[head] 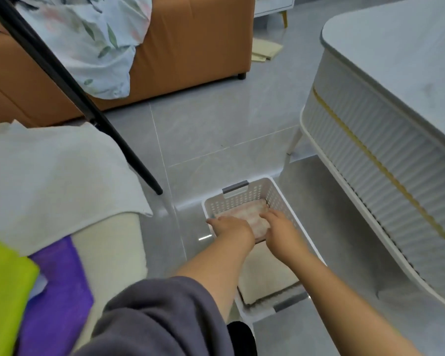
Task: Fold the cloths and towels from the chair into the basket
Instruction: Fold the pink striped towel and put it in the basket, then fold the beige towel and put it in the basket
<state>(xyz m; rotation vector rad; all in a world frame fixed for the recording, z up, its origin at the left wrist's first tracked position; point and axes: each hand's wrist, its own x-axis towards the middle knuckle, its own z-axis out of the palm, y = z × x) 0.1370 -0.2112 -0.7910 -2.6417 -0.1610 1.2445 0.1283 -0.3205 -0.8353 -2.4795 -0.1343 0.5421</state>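
While both hands reach down into the white perforated basket [242, 199] on the floor, a pink-striped folded towel [244, 214] lies at the basket's far end, with its far edge close to the handled wall. The right hand [280, 227] grips the towel's right edge, with its fingers curled over the top. The left hand [231, 227] covers the towel's left edge with the back of the hand upward. Its fingers are hidden, so whether it grips or merely presses cannot be told. A cream towel [265, 276], already folded, fills the near end of the basket and lies partly under the forearms.

Handling, by judgement: the towel is light, soft and limp, with no stiffness of its own. A fold holds only while it is supported, so the best hold is at two opposite edges, with the layers pinched together and released only when the bundle lies flat. Terry pile is unlikely to slip in the hand.

On the chair [108, 253] at left lie a white towel [62, 176], a purple cloth [59, 291] and a green cloth [3, 291], all unfolded. The two coloured cloths look thinner and smoother, so they will likely slide and unfold more readily.
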